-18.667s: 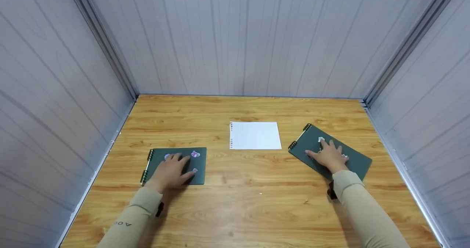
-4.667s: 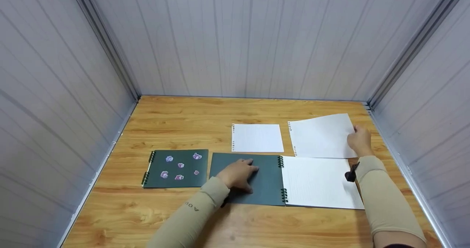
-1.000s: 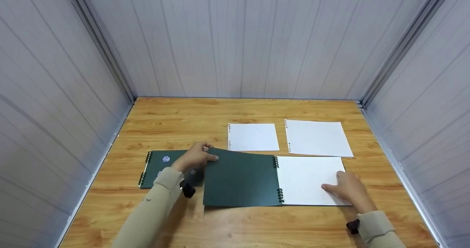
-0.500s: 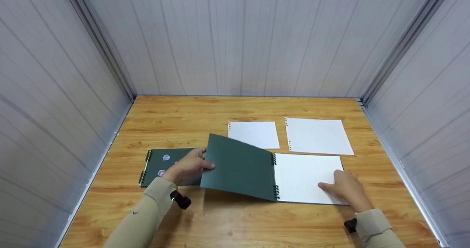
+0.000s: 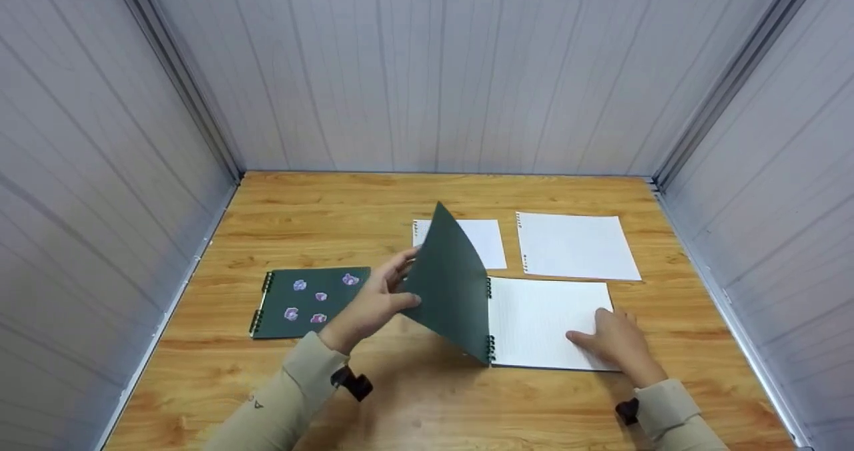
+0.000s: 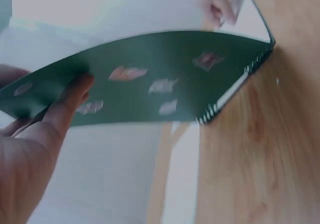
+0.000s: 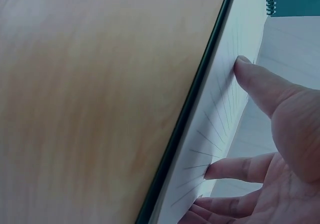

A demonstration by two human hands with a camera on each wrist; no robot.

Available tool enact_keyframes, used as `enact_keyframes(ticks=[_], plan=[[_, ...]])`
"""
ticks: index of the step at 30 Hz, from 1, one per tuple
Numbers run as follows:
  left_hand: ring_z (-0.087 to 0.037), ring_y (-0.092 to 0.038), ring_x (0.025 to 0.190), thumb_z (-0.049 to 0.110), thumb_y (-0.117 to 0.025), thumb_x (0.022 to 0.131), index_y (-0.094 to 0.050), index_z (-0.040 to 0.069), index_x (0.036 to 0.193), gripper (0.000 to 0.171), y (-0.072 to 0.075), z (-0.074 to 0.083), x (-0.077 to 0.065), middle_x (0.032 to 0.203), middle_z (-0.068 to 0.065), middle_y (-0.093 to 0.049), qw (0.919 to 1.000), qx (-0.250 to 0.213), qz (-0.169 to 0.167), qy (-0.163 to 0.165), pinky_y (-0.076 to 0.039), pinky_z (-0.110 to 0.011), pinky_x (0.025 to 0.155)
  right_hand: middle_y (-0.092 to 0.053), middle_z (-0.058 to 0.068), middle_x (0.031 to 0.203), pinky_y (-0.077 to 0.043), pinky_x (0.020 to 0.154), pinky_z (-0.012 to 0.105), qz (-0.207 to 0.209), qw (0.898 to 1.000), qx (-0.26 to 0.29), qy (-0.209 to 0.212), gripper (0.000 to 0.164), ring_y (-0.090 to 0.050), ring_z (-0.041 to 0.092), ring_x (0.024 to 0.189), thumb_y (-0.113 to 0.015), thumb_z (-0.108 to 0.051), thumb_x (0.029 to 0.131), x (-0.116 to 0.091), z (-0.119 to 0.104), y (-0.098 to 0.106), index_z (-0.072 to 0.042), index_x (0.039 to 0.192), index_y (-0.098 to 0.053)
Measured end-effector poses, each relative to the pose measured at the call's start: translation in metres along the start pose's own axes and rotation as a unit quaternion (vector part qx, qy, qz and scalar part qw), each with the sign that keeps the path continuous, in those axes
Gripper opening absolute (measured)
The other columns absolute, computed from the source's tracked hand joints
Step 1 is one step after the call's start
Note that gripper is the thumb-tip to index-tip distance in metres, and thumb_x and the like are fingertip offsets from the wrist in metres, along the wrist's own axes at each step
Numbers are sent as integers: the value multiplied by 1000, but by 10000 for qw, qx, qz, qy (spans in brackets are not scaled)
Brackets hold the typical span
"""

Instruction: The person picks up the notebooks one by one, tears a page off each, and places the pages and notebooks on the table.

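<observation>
In the head view a ring-bound notebook lies spread, its dark green cover raised steeply from the spiral binding. My left hand pinches the cover's free edge, thumb on the inner face and fingers behind. Flower stickers show on the cover's outer face in the left wrist view. White lined pages lie flat to the right of the binding. On their right part rests my right hand. The right wrist view has its thumb and fingertips touching the page.
A second green notebook with flower stickers lies closed at the left. Two loose white sheets with torn holes lie behind: a smaller sheet, partly hidden by the cover, and a larger sheet on the right. Pale walls enclose the wooden table.
Over the last second my left hand has swung the cover up and rightward from nearly flat. Earlier, my right hand laid the larger sheet at the back; now it rests on the page.
</observation>
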State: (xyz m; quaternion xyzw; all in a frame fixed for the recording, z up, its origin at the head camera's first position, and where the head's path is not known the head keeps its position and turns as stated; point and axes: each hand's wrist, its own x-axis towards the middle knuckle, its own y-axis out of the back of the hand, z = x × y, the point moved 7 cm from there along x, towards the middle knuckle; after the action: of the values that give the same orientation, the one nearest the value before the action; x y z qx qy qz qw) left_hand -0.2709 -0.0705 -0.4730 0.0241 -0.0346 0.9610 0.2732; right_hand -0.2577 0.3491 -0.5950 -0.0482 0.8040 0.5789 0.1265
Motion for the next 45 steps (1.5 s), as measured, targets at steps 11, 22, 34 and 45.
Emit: enact_keyframes(ticks=[11, 22, 34, 45], plan=[[-40, -49, 153, 3, -63, 103, -14, 13, 176, 88, -76, -30, 14, 175, -17, -34, 9800, 1852, -549, -473, -55, -46, 114, -62, 31, 114, -45, 85, 52, 99, 9999, 50, 35, 77, -49, 39, 100, -84, -48, 93, -2, -18, -5, 16, 127, -61], [-23, -64, 134, 31, -74, 102, -24, 2, 172, 91, -121, -83, 44, 160, -21, -53, 8750, 4717, -1017, -404, -56, -35, 113, -73, 28, 128, -63, 96, 38, 1452, 9468, 2626, 1159, 37, -75, 33, 110, -67, -18, 109, -13, -46, 85, 9, 134, -69], [-17, -67, 117, 34, -75, 102, -63, 7, 145, 53, -160, -99, 65, 138, -7, -70, 7815, 6069, -1432, -210, -59, -33, 105, -75, 0, 90, -59, 63, 22, 1074, 9355, 3280, 758, 43, -64, 5, 72, -72, -17, 106, -18, -25, 119, 13, 137, -66], [-14, -62, 96, 33, -85, 96, -78, 12, 125, 37, -159, -113, 69, 114, -2, -73, 7371, 6493, -1851, -285, -59, -28, 89, -72, 18, 93, -49, 64, 19, 1153, 9614, 2500, 23, 32, -62, 20, 83, -75, 3, 95, 8, 22, 47, 17, 124, -68]])
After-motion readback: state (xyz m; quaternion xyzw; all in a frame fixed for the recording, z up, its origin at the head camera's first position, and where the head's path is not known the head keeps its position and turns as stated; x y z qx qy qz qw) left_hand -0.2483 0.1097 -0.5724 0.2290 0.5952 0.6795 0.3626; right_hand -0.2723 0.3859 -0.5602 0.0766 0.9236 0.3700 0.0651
